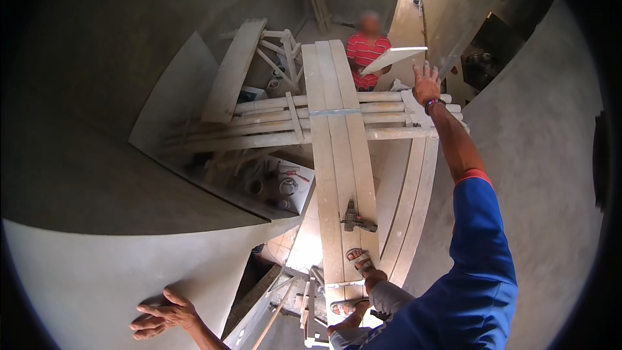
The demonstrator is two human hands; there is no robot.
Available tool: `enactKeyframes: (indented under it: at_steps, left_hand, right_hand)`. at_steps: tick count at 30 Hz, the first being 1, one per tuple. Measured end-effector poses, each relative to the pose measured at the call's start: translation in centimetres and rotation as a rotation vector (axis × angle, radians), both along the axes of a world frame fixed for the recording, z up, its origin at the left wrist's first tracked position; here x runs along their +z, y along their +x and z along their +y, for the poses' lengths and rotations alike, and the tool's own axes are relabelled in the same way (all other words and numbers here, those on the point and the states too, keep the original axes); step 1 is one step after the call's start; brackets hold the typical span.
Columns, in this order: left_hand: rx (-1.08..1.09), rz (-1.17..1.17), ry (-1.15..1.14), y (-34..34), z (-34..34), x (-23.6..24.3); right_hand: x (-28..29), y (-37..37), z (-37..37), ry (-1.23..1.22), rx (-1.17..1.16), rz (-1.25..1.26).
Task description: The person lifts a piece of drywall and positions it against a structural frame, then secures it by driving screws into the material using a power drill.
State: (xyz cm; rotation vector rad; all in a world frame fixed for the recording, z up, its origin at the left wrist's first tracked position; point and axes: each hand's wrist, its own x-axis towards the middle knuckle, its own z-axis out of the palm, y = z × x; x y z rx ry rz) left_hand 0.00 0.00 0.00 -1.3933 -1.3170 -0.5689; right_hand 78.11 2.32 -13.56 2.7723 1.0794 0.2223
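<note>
My right hand (pixel 426 83) is stretched out ahead with its fingers spread, holding nothing. Just beyond its fingertips is the corner of a thin white board (pixel 395 56), which another person in a red striped shirt (pixel 368 48) holds from below; whether my fingers touch it I cannot tell. Low on the left, my left hand (pixel 165 316) rests with fingers apart against a smooth pale wall surface (pixel 97 272). Between my arms, a power drill (pixel 356 219) lies on the long planks (pixel 330 175), just ahead of my sandalled feet (pixel 359 259).
I stand high on the narrow planks, which cross several round poles (pixel 272 120). A wooden trestle (pixel 285 52) and a slanted board (pixel 236 71) are at the far left. Below sits a white niche (pixel 301 191) with tools and cans. Grey walls (pixel 538 155) rise on both sides.
</note>
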Motion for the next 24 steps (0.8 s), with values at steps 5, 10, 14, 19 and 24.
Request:
enactKeyframes:
  at_steps: [5,10,14,19,24]
  left_hand:
    - [-0.013,-0.051,0.001,0.3,0.6,-1.0]
    - [-0.017,-0.007,0.001,0.9,1.6,-0.8]
    - [-0.009,0.006,-0.015,1.0,1.6,-0.6]
    - [-0.015,-0.004,-0.031,1.0,1.7,-0.5]
    - [-0.013,-0.008,-0.03,0.9,1.6,-0.3]
  right_hand:
    - [2.2,1.2,4.9,-0.007,0.061,-0.247]
    - [0.4,2.3,7.1,-0.172,0.047,-0.161]
    - [0.0,2.5,7.6,-0.259,0.064,-0.043]
    - [-3.1,4.7,6.4,-0.205,0.216,-0.072]
    - [1.5,4.6,6.1,-0.155,0.299,-0.139]
